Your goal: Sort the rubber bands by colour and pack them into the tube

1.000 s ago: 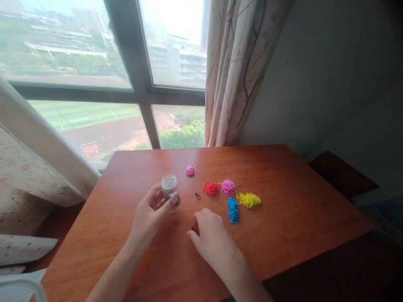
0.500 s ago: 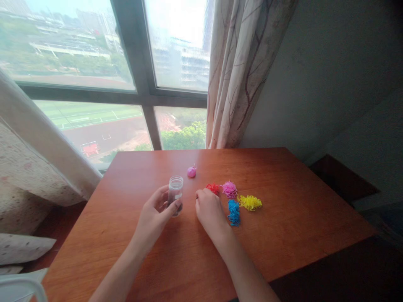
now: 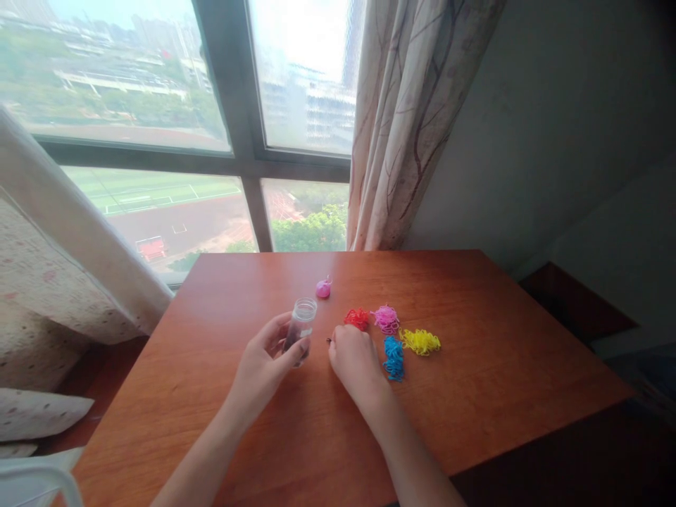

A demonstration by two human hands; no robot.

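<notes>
Left hand, just left of centre in the lower half of the frame, gripping a small clear jar between thumb and fingers, tilting its open mouth toward the right. Something dark showing inside the jar; what exactly, cannot tell.

Right hand, just right of the jar, curling its fingers down onto the tabletop, knuckles up. A tiny dark band peeking out at the fingertips, between the hand and the jar; pinching it or merely touching it, cannot tell.

Lying just beyond the right hand, toward centre frame, four little heaps of thin elastic bands: a red heap nearly touching the knuckles, a pink heap right beside it, a blue heap below that and close against the hand's right side, a yellow heap furthest right. Heaps sitting near one another but mostly apart.

Resting higher up, above the jar, a small pink lid-like piece, alone on the wood.

Hanging at the upper centre, a patterned curtain, reaching down to the far edge of the tabletop. Filling the upper left, a window showing a sports field and buildings outside.
</notes>
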